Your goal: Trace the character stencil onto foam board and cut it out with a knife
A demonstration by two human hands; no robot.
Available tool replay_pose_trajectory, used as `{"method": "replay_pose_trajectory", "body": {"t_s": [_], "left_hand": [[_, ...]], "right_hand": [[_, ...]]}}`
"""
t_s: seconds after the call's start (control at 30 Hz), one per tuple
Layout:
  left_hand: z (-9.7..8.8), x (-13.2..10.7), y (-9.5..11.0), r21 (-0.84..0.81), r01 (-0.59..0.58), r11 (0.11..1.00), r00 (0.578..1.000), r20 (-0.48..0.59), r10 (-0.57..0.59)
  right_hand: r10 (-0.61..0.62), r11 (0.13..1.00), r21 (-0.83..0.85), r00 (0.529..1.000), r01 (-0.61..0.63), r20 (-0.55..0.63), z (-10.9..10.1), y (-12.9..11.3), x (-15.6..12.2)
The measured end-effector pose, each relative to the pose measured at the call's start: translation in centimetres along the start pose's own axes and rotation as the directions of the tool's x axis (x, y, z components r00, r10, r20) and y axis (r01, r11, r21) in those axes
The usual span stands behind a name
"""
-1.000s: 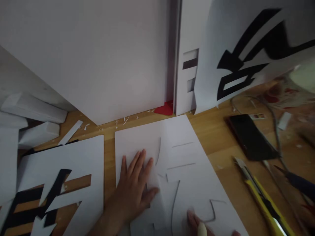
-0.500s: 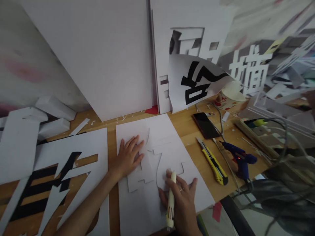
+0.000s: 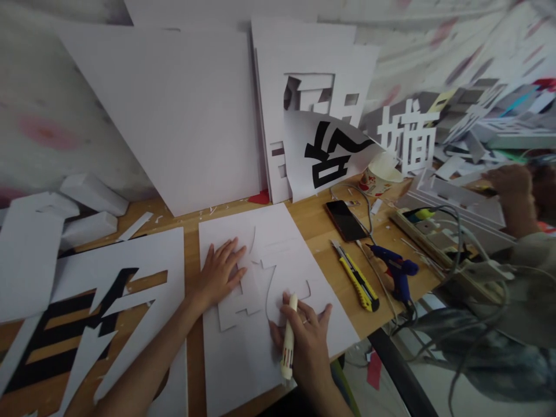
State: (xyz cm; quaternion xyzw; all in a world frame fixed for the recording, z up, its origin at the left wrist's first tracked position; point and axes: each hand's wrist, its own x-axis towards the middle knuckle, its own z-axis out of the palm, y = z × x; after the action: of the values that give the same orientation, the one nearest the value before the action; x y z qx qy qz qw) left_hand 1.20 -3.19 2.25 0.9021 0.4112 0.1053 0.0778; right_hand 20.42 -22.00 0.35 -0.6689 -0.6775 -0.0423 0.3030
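My left hand (image 3: 222,271) lies flat with fingers spread, pressing on a white cut-out piece (image 3: 234,315) that rests on a larger white board (image 3: 230,370). A cream multi-colour pen (image 3: 289,341) is held in my right hand (image 3: 306,336), its barrel tilted back toward me. That hand rests on the same board, beside a curved edge of the cut-out shapes. The pen's thin end, with coloured sliders near it, points toward me. Right of the board lie a yellow utility knife (image 3: 357,277) and a blue glue gun (image 3: 395,269).
A black phone (image 3: 345,220), a paper cup (image 3: 377,174) and a power strip (image 3: 428,226) with cables sit to the right. Tall white boards (image 3: 200,116) lean at the back. A stencil-cut sheet (image 3: 152,246) lies at left. Another person's hand (image 3: 512,188) shows at far right.
The view has shifted toward the right, bringing another person's hand and sleeve in at the far right. My hands keep almost the same places on the board, the pen still held.
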Motion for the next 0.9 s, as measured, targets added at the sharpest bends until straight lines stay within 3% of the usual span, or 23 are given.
{"method": "replay_pose_trajectory", "body": {"t_s": [0.33,0.9], "left_hand": [[0.26,-0.07,-0.22,0.018,-0.006,1.0,1.0,0.022,0.006],[0.11,-0.08,-0.12,0.016,-0.002,1.0,1.0,0.02,0.001]], "right_hand": [[0.05,0.999,0.015,0.998,-0.05,-0.029,-0.29,-0.93,0.34],[0.023,1.0,0.0,1.0,-0.023,-0.021,-0.34,-0.77,0.3]]}}
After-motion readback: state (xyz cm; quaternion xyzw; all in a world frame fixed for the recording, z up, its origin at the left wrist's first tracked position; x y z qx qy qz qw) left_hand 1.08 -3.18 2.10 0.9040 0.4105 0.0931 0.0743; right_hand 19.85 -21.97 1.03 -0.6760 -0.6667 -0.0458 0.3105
